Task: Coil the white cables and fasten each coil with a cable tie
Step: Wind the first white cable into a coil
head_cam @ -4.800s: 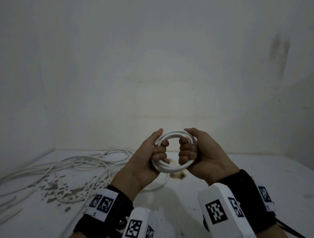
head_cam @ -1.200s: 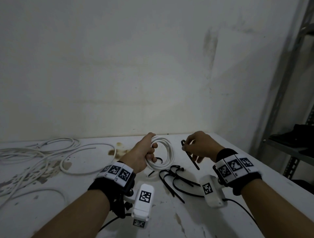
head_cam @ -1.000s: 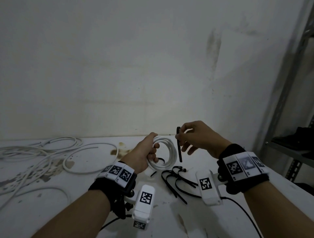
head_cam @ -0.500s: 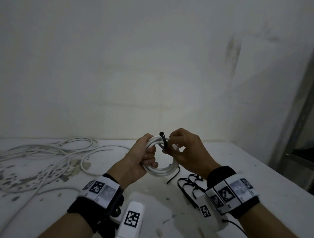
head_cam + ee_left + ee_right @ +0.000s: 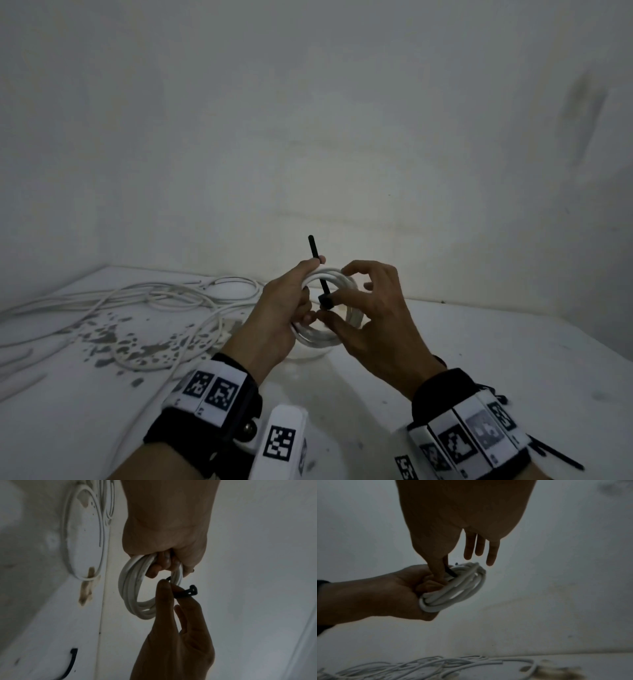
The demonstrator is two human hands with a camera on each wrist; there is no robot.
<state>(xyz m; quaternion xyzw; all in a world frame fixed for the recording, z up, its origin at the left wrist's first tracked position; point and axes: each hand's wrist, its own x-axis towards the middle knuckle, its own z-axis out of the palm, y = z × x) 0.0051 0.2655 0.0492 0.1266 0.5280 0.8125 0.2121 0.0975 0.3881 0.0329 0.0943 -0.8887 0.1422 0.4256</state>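
Note:
In the head view my left hand [image 5: 303, 308] grips a small coil of white cable [image 5: 318, 341] above the table, fingers curled through its middle. A black cable tie [image 5: 317, 265] crosses the coil's top, and its tail sticks up past my left thumb. My right hand [image 5: 329, 306] pinches the tie's lower end between thumb and forefinger, the other fingers spread. In the left wrist view the coil [image 5: 130, 588] hangs from my left hand [image 5: 164, 562], and the tie [image 5: 186, 591] is in the right fingertips. The right wrist view shows the tie [image 5: 450, 573] against the coil [image 5: 464, 588].
Loose white cables [image 5: 154, 301] lie tangled on the left of the white, stained table [image 5: 479, 359]. A plain wall stands close behind. In the left wrist view another black tie [image 5: 72, 661] lies on the table below the hands.
My right hand has carried the black tie from beside the coil onto it, and the tie's tail now rises above my left thumb. The head view has swung left, so the spare ties are out of sight.

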